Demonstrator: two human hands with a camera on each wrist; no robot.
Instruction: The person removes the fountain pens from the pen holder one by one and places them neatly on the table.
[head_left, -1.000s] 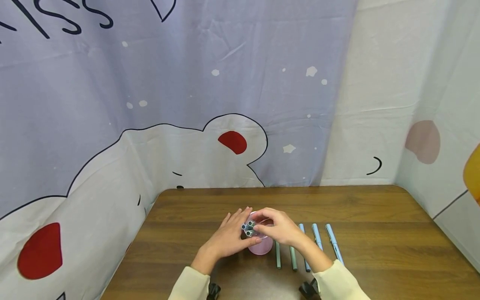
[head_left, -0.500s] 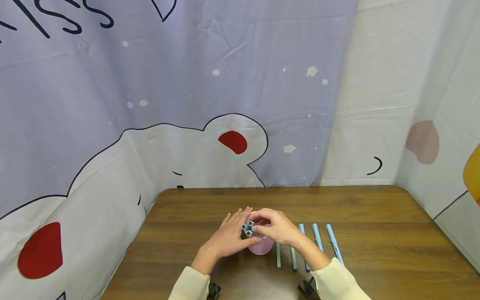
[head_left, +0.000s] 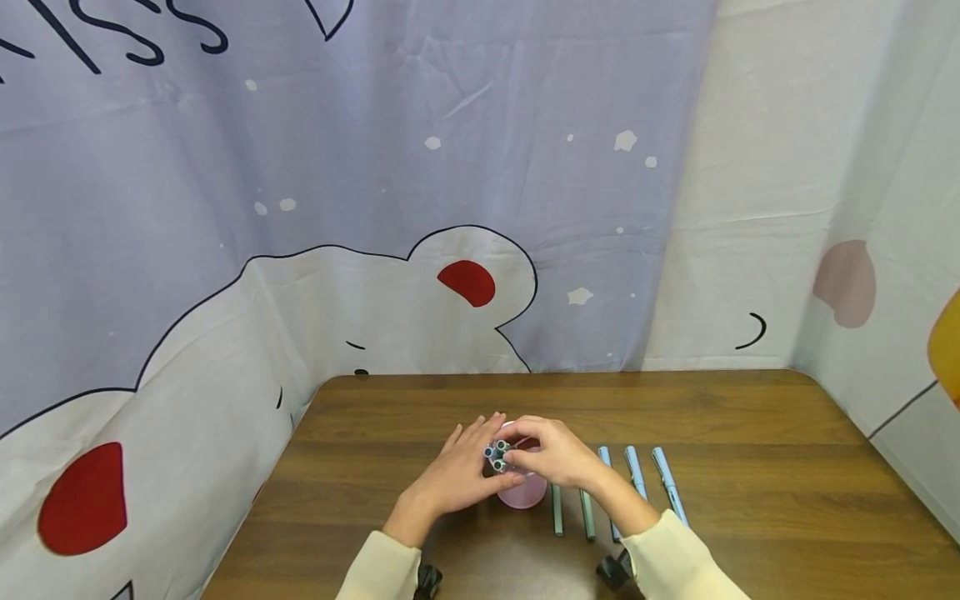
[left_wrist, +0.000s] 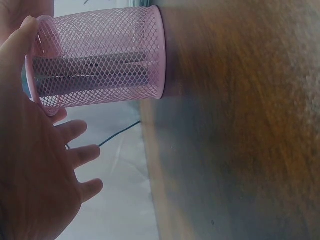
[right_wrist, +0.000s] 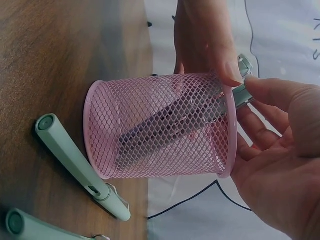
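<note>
Right hand (head_left: pixel 551 454) is touching a green pen (right_wrist: pixel 243 96), whether pinching I cannot tell, as my straight-fingered left hand (head_left: pixel 456 475) is bracing the pink mesh cup (right_wrist: pixel 106 117) around it, best held still.

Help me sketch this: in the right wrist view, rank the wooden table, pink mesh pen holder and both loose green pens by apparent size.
Largest: wooden table
Pink mesh pen holder
Smallest, unranked: upper green pen, lower green pen; frame crops the latter
</note>
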